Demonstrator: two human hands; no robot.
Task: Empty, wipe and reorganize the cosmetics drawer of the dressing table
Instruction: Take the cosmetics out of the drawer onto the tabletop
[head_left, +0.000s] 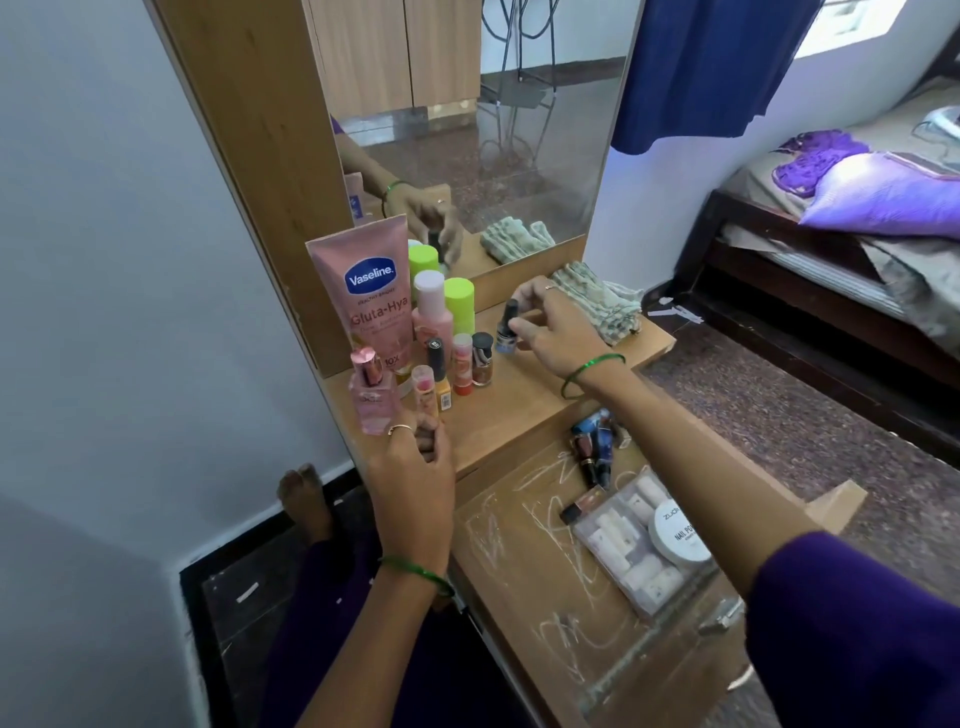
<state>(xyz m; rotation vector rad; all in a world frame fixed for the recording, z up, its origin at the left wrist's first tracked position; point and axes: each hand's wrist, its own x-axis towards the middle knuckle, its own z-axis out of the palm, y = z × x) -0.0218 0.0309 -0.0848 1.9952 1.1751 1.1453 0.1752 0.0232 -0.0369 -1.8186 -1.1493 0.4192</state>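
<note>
From the head view, the right hand (553, 332) pinches a small blue nail-polish bottle (506, 332) above the dressing table top (519, 395), fingers curled round its dark cap. At nine o'clock of it stand the grouped cosmetics (436, 338). The left hand (415, 467) grips a pink perfume bottle (371, 395). The open drawer (519, 597) lies at six o'clock, holding a clear box (634, 545).

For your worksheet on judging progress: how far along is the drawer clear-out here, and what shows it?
Partly done. Many cosmetics, including the Vaseline tube, already stand on the tabletop. In hand: the right hand holds a small dark-capped bottle at the tabletop; the left hand holds a pink perfume bottle. Left: the open drawer holds a clear box, a white jar and lipsticks. The cloth lies unused, so wiping looks pending.
</note>
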